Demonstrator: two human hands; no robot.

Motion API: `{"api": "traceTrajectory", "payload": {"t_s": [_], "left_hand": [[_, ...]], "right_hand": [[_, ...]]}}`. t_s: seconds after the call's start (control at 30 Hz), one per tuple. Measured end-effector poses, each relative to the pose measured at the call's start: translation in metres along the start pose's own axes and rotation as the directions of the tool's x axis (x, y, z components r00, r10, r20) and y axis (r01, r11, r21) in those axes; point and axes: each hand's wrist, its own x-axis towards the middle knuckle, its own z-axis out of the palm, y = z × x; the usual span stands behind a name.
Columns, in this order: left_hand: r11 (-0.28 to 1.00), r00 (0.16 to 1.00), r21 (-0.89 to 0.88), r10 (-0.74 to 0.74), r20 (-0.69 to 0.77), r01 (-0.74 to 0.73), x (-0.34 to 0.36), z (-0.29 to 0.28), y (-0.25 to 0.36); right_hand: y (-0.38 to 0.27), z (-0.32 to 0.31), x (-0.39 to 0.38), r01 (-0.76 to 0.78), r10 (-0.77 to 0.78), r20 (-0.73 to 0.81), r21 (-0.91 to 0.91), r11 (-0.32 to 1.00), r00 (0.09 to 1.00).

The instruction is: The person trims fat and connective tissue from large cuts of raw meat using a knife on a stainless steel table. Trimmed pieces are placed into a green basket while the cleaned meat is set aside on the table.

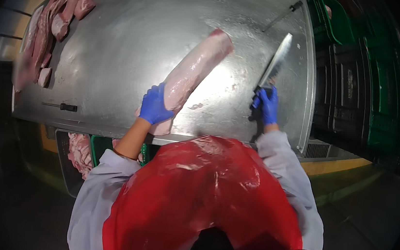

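A long, pale pink pork loin lies slantwise on the steel table, its near end by the front edge. My left hand, in a blue glove, is closed over the loin's near part. To the right, my right hand, also gloved in blue, grips the dark handle of a large knife. The blade points away from me, apart from the meat. Part of the handle is hidden in my fingers.
Several meat strips and chunks lie at the table's far left. A thin dark-handled tool rests front left, another far right. Green crates and black crates stand on the right. Below the front edge is a grey bin of trimmings.
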Motion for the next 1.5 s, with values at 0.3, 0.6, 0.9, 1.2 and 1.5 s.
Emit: {"api": "traceTrajectory", "payload": {"t_s": [0.3,0.6,0.9,1.2,1.5], "left_hand": [[0.979,0.98,0.061,0.188,0.071,-0.193,0.01,-0.008,0.04],[0.923,0.871,0.137,0.385,-0.306,-0.36,0.053,0.041,0.109],[0.924,0.901,0.166,0.375,-0.216,-0.345,0.084,0.042,0.1],[0.893,0.874,0.072,0.449,-0.185,-0.443,0.092,0.041,0.086],[0.874,0.856,0.067,0.485,-0.181,-0.481,0.092,0.036,0.08]], "right_hand": [[0.028,-0.008,0.073,0.007,-0.013,0.089,0.066,0.998,0.996],[0.037,0.011,0.037,-0.008,-0.001,-0.306,-0.026,1.0,0.952],[0.005,0.061,-0.015,-0.214,0.103,-0.301,-0.362,0.907,0.948],[0.029,0.081,-0.04,-0.165,0.08,-0.2,-0.453,0.876,0.977],[0.044,0.083,-0.026,-0.075,0.009,-0.145,-0.458,0.886,0.989]]}}
